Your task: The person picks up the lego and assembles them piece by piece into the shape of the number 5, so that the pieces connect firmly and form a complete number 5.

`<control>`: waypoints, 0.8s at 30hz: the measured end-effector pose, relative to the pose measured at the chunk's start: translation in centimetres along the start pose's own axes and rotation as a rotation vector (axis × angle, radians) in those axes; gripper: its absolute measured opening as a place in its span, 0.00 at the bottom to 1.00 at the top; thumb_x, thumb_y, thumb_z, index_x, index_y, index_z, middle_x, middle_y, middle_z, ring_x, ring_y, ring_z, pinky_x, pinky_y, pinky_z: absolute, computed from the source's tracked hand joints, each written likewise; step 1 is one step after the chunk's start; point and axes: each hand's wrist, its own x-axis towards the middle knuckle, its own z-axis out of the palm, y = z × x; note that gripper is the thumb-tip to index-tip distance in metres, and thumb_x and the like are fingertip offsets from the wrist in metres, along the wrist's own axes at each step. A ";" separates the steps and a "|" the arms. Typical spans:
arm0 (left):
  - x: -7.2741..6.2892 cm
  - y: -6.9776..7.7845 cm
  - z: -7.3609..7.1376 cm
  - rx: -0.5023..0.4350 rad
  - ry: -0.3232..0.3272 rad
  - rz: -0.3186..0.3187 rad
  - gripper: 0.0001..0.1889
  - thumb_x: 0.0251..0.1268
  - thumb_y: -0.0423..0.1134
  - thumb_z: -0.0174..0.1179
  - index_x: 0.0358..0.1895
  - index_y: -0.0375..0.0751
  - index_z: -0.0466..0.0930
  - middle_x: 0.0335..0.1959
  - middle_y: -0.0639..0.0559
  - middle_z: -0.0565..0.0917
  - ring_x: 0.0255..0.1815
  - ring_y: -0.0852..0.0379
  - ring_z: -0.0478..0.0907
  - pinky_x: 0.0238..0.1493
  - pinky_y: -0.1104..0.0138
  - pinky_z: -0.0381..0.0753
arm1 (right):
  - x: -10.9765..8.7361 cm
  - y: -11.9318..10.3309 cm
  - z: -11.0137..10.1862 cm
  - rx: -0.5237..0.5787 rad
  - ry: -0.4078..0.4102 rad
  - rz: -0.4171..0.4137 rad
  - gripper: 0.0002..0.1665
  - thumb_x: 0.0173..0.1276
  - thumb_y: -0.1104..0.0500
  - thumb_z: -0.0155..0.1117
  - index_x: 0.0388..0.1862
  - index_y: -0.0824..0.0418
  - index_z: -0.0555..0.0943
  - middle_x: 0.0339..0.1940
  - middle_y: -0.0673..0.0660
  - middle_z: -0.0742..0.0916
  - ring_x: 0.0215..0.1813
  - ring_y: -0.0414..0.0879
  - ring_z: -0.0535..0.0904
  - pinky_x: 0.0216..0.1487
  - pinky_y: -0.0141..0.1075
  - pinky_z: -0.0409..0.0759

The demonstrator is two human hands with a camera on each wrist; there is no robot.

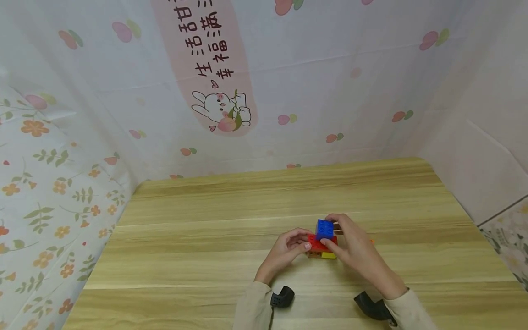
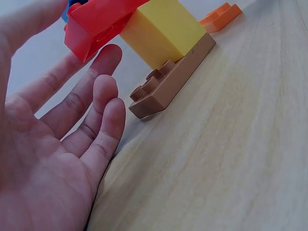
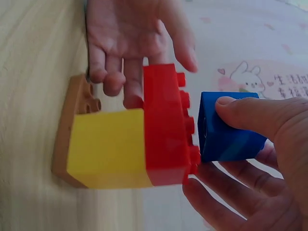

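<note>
In my right hand a blue brick is pinched between thumb and fingers. It is held over the studs of a long red brick, with a small gap between them in the right wrist view. Beneath one end of the red brick is a yellow brick, which stands on a brown plate on the table. The other end of the red brick overhangs the plate's bare studs. My left hand is at that overhanging end, fingers loosely bent; whether its thumb or fingertips touch the red brick is hard to tell.
An orange piece with studs lies on the wooden table beyond the stack, mostly hidden behind my right hand in the head view. Printed cloth hangs behind the table's far edge.
</note>
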 end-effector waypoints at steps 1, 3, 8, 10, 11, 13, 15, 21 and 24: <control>0.0 0.0 0.0 0.000 0.002 -0.004 0.17 0.65 0.31 0.54 0.55 0.26 0.72 0.46 0.38 0.77 0.43 0.62 0.75 0.45 0.70 0.73 | 0.0 0.0 0.1 -0.006 -0.002 -0.011 0.31 0.49 0.68 0.74 0.51 0.68 0.69 0.44 0.61 0.80 0.41 0.53 0.81 0.37 0.41 0.80; 0.0 0.0 0.0 -0.003 0.014 -0.011 0.16 0.66 0.31 0.54 0.55 0.27 0.73 0.46 0.39 0.78 0.43 0.61 0.75 0.46 0.69 0.73 | -0.1 0.0 0.4 -0.022 -0.009 -0.030 0.32 0.49 0.66 0.74 0.52 0.67 0.70 0.43 0.59 0.80 0.41 0.50 0.80 0.37 0.40 0.80; 0.1 0.1 0.0 -0.007 0.038 -0.031 0.15 0.66 0.32 0.54 0.54 0.29 0.74 0.44 0.45 0.79 0.43 0.62 0.75 0.46 0.69 0.73 | -0.1 0.0 0.8 -0.054 -0.008 -0.051 0.32 0.50 0.63 0.75 0.53 0.64 0.70 0.43 0.56 0.81 0.42 0.48 0.80 0.39 0.41 0.80; 0.1 0.2 0.0 -0.006 0.034 -0.033 0.16 0.66 0.32 0.54 0.54 0.29 0.74 0.45 0.45 0.79 0.44 0.62 0.75 0.47 0.69 0.73 | 0.0 -0.1 0.8 -0.051 -0.001 -0.055 0.33 0.49 0.63 0.75 0.53 0.65 0.70 0.44 0.56 0.81 0.43 0.48 0.80 0.40 0.41 0.80; 0.2 0.2 -0.1 -0.008 0.031 -0.032 0.16 0.66 0.32 0.54 0.54 0.29 0.74 0.45 0.45 0.79 0.44 0.63 0.75 0.48 0.69 0.73 | 0.0 -0.1 0.8 -0.048 0.000 -0.056 0.32 0.49 0.63 0.75 0.53 0.65 0.70 0.44 0.56 0.81 0.43 0.49 0.80 0.40 0.41 0.80; 0.3 0.2 -0.1 -0.015 0.026 -0.030 0.15 0.67 0.32 0.53 0.54 0.28 0.74 0.47 0.43 0.79 0.45 0.63 0.75 0.49 0.67 0.73 | 0.0 -0.2 0.8 -0.045 -0.003 -0.061 0.32 0.49 0.63 0.75 0.52 0.65 0.71 0.44 0.56 0.81 0.43 0.49 0.80 0.40 0.41 0.80; 0.3 0.1 -0.2 -0.022 0.021 -0.029 0.15 0.68 0.32 0.52 0.54 0.27 0.74 0.48 0.41 0.79 0.45 0.63 0.76 0.50 0.65 0.73 | -0.1 -0.2 0.9 -0.045 -0.011 -0.064 0.32 0.49 0.62 0.75 0.52 0.65 0.71 0.44 0.56 0.82 0.43 0.49 0.80 0.40 0.41 0.80; 0.3 -0.1 -0.3 -0.042 0.018 -0.039 0.15 0.69 0.32 0.50 0.54 0.26 0.74 0.49 0.40 0.79 0.44 0.64 0.76 0.50 0.59 0.73 | -0.2 -0.3 1.0 -0.052 -0.023 -0.070 0.32 0.50 0.62 0.75 0.52 0.65 0.72 0.44 0.56 0.82 0.43 0.49 0.80 0.41 0.42 0.80; 0.3 -0.2 -0.3 -0.046 0.019 -0.039 0.15 0.69 0.32 0.51 0.54 0.26 0.74 0.49 0.39 0.79 0.44 0.64 0.76 0.50 0.58 0.73 | -0.3 -0.3 1.1 -0.050 -0.021 -0.080 0.31 0.49 0.62 0.75 0.52 0.64 0.72 0.45 0.56 0.82 0.43 0.49 0.80 0.41 0.41 0.80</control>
